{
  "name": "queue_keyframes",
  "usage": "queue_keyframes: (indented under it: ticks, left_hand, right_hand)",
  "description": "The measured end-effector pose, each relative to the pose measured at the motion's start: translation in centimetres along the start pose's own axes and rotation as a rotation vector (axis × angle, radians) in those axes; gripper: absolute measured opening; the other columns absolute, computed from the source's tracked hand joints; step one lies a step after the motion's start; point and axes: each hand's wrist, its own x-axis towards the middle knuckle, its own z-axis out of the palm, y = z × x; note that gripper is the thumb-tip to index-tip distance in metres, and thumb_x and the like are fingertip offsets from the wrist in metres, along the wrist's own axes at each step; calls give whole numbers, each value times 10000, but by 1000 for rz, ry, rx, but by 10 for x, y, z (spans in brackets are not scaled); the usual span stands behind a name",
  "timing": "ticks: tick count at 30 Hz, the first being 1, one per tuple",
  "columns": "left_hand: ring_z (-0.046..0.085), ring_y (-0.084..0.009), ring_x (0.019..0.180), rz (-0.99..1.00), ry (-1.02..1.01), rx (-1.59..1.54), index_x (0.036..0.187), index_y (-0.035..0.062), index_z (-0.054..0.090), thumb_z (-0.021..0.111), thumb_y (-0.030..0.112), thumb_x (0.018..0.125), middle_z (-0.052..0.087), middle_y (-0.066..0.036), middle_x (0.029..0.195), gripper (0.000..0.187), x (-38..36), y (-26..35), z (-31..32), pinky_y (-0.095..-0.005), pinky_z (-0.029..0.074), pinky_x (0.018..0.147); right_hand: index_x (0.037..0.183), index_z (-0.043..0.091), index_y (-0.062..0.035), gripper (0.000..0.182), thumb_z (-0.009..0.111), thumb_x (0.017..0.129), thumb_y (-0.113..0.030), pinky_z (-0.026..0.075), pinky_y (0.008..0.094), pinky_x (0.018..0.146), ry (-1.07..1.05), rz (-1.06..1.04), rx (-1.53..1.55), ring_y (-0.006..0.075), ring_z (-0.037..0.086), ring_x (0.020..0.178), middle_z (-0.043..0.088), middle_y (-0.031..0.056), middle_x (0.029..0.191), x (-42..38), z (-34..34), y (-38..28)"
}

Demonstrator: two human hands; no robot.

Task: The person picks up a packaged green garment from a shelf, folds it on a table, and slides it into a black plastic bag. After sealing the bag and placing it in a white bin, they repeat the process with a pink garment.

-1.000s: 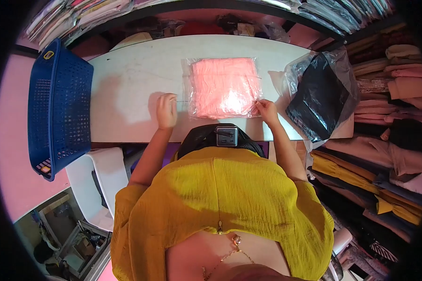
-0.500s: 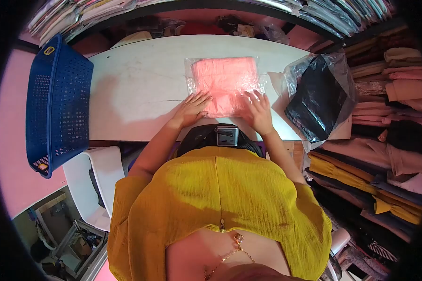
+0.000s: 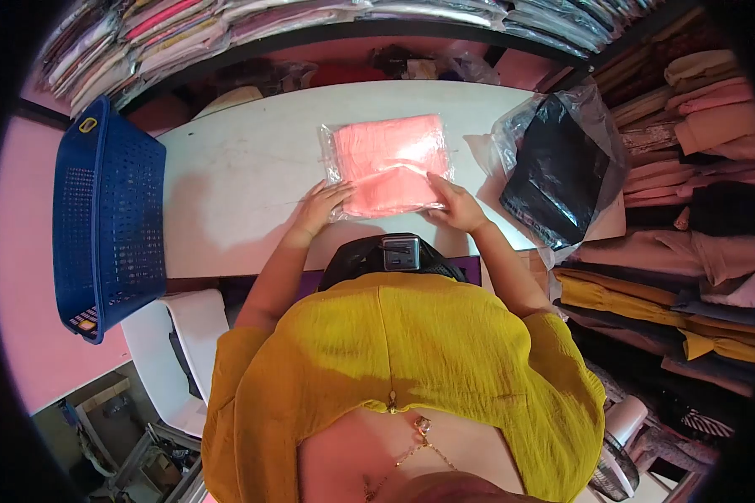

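Note:
A folded pink cloth in a clear plastic bag point(image 3: 392, 163) lies on the white table point(image 3: 243, 176), slightly tilted. At its lower left corner rests my left hand point(image 3: 320, 208), fingers over the bag's edge. My right hand point(image 3: 459, 206) grips the lower right corner, with the thumb on top and the other fingers at or under the edge. Right of it on the table lies a black item in a clear plastic bag point(image 3: 555, 172), touched by neither hand.
A blue perforated basket point(image 3: 113, 218) stands at the table's left end, above a white chair point(image 3: 164, 360). Shelves of bagged clothes point(image 3: 285, 18) run along the back. Folded garments point(image 3: 713, 184) are stacked at the right.
Both hands have shifted from lying flat on the pink package to its lower corners. The right hand now grips its edge, and the package has turned slightly. The camera view has shifted a little.

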Motion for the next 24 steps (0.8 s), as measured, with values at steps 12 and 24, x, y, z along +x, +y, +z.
queue_keyframes:
  ticks: [12,24]
  left_hand:
    - [603,-309,642,-459,855,-537,811,-3,596,631,163,832,620,-122,688,171,62,26,-56,-341,475,638]
    - [179,-419,1317,-457,563,141,1384,151,321,612,367,806,210,-227,1423,682,78,37,-21,-546,189,1035]
  right_hand:
    - [926,584,4,126,545,862,-97,458,302,742,757,176,352,224,608,786,626,122,825,41,-37,-35]
    - [1415,257,-242,655,524,843,-416,309,627,933,438,442,-497,487,315,1238,281,252,1399,74,32,-22]
